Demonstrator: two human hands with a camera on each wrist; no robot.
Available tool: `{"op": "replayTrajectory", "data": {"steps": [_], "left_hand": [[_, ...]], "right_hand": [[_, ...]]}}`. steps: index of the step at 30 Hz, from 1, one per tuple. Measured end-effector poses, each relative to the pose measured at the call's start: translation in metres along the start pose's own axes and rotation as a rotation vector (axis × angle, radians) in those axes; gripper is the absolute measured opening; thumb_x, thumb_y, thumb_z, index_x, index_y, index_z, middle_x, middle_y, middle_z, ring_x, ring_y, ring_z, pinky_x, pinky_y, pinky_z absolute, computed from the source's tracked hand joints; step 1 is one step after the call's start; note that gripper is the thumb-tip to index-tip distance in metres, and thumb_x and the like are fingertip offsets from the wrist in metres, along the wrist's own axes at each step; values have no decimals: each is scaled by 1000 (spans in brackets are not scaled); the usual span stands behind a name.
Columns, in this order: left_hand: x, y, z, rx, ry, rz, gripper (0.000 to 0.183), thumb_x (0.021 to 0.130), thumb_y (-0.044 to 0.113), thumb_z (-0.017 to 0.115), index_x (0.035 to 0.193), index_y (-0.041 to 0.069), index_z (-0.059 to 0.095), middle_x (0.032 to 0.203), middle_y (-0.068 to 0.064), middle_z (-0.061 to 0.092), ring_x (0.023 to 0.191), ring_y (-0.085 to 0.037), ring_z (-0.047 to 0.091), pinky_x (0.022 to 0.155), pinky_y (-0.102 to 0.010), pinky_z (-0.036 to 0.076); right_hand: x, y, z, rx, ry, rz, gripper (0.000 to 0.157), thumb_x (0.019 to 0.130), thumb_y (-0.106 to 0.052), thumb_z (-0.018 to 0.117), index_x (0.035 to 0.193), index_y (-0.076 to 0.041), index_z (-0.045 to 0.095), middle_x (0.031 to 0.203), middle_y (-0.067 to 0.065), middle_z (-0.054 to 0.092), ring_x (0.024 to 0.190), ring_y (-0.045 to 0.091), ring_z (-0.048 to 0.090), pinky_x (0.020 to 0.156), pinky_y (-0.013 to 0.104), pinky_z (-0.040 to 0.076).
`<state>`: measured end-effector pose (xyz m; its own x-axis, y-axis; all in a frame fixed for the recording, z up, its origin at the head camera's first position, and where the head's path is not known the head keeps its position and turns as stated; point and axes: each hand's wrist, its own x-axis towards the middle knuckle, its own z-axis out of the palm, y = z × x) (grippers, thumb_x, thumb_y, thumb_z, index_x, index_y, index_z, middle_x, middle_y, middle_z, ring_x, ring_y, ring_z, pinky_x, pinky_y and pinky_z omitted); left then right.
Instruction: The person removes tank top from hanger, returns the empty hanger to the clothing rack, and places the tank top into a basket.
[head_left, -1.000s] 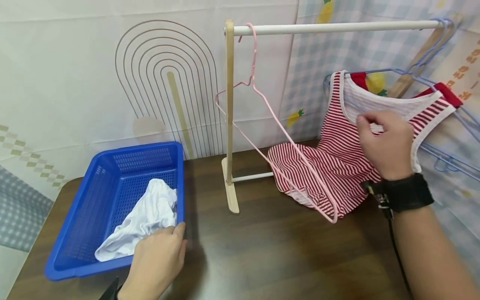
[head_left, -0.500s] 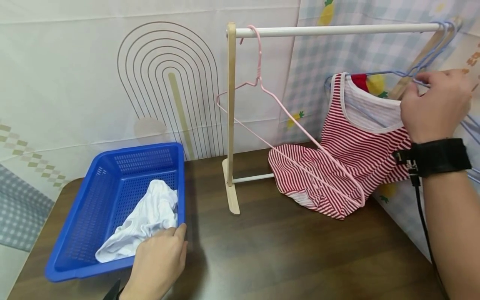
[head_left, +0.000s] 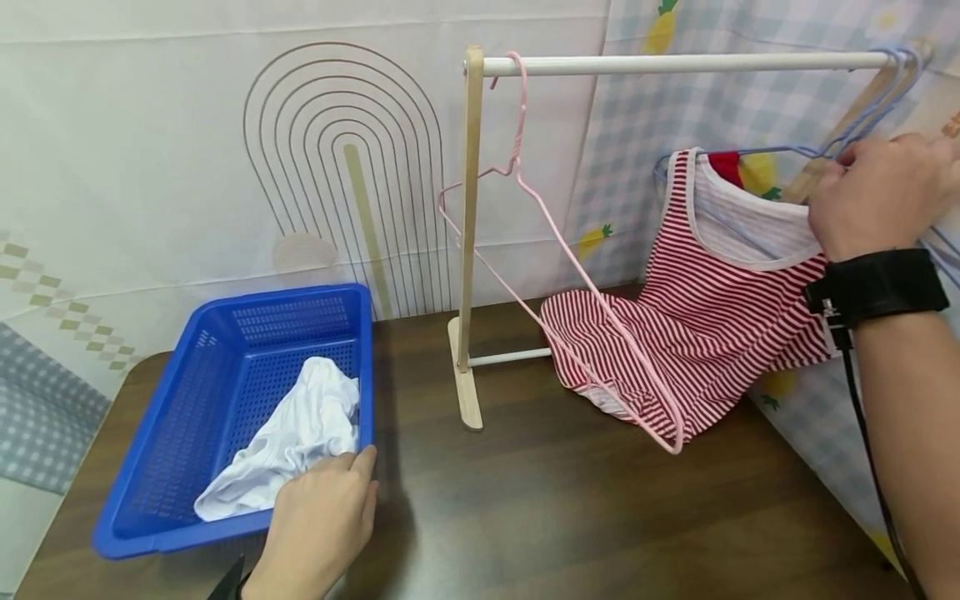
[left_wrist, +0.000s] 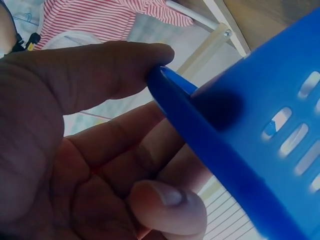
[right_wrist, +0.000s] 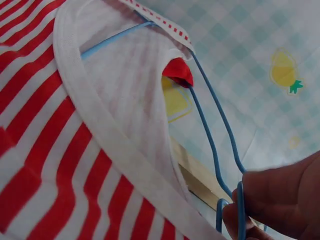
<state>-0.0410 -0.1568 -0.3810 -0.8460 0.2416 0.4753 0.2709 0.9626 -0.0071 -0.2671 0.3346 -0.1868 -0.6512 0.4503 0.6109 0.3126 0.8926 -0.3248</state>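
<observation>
Blue rectangular plastic basket (head_left: 366, 358) stood along left edge of brown wooden worktop (head_left: 525, 500); white cloth garment (head_left: 288, 450) inside, right half. Pale wooden rack (head_left: 470, 217) stood right of basket, near back edge. Pink wire hanger (head_left: 517, 150) hung at rack's left end, blue wire hangers (right_wrist: 209, 137) at right, bearing red-and-white striped cloth vest (head_left: 712, 325), hem behind pink hanger.

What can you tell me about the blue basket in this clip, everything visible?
The blue basket looks like plastic: rectangular, open-topped, with a smooth raised rim, slotted walls and a floor pierced by small holes. It stands upright on the dark, wood-look table, at the left of the head view. A crumpled white cloth lies inside, towards the right wall; the rest of the visible floor is bare. The left hand holds the rim near its close right corner.
</observation>
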Motion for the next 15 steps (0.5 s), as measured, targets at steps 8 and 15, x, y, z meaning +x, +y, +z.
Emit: {"op": "replayTrajectory", "data": {"steps": [8,15], "left_hand": [[0,-1,2,-2,13,9,33,68,12,88,98,6,73,71,-7,69,63,-29,66,45,-43,48],[1,-1,2,-6,7,3,31,69,11,88,96,6,72,70,-6,67,61,-29,65,44,-43,47]], "right_hand": [[16,0,0,-233,-181,25,60,110,-31,19,132,12,55,140,40,52,147,55,33,123,63,21],[19,-2,-1,-261,-312,73,54,110,-22,19,104,17,54,101,34,52,106,49,53,87,52,46]]}}
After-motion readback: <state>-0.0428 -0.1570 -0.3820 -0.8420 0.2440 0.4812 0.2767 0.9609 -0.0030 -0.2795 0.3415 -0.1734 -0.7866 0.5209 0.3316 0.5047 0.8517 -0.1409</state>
